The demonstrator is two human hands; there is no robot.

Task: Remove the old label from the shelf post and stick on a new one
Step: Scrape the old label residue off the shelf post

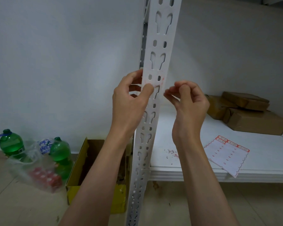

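A white slotted shelf post (157, 46) runs up the middle of the head view. Faint red traces of the old label (153, 81) remain on it at hand height. My left hand (131, 98) grips the post from the left, its thumb pressed on the front face just below the red traces. My right hand (189, 98) hovers just right of the post with fingers curled and fingertips pinched together; whether a scrap sits between them I cannot tell. A sheet of red-bordered labels (227, 155) lies on the white shelf (194, 174) at the right.
Small torn label scraps (171, 152) lie on the shelf near the post. Brown cardboard boxes (248, 111) are stacked at the shelf's back right. On the floor at the left stand green bottles (11, 144), a plastic bag (38, 170) and an open yellow box (95, 176).
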